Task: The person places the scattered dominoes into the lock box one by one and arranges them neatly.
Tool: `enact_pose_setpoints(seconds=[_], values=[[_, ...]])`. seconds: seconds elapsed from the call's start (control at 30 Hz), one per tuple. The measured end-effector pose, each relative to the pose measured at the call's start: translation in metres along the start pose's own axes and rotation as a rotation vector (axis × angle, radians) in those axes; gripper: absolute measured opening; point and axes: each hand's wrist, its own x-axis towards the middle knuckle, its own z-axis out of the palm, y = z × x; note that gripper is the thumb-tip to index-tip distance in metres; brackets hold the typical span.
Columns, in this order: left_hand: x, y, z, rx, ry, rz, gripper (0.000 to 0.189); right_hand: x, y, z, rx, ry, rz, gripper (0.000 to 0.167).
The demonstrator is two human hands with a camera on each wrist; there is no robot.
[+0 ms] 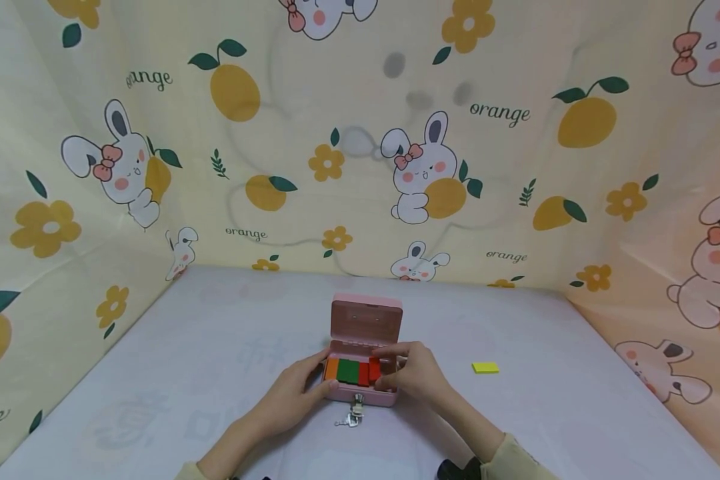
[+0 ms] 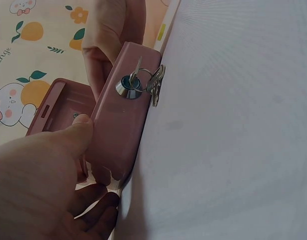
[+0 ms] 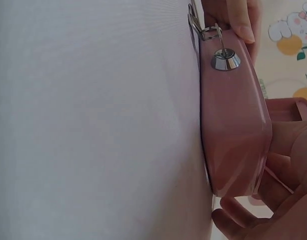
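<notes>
A pink metal cash box [image 1: 366,397] stands on the table with its lid [image 1: 366,322] raised. Inside lie an orange block [image 1: 332,369], a green block [image 1: 348,371] and red blocks [image 1: 363,373] side by side. My left hand [image 1: 288,393] grips the box's left end, its thumb [image 2: 81,131] on the front rim and fingers around the side. With thumb and forefinger, my right hand [image 1: 417,373] pinches the rightmost red block [image 1: 375,370] inside the box; that block sits slightly askew. The right wrist view hides these fingertips behind the box wall.
Keys [image 1: 352,419] hang from the lock [image 2: 128,86] on the box front. A yellow block [image 1: 485,368] lies on the white table [image 1: 246,320] to the right. A dark object [image 1: 459,469] shows by the right wrist. Printed cloth [image 1: 360,200] surrounds the table's back and sides.
</notes>
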Motion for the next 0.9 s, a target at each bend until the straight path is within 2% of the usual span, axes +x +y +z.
enact_pose_setpoints(seconds=[0.17,0.37,0.9], values=[[0.0007,-0.0017,0.0006,-0.003,-0.008,0.000,0.067,-0.0001,-0.0027,-0.0006,-0.019,-0.026,-0.034,0.045],[0.0012,-0.0036,0.0010,0.006,-0.009,-0.004,0.068,0.0002,-0.0024,0.0002,-0.092,-0.041,-0.089,0.045],[-0.0004,-0.0025,0.0010,0.010,-0.003,-0.010,0.068,-0.0003,-0.0058,0.0007,-0.160,-0.060,-0.108,0.042]])
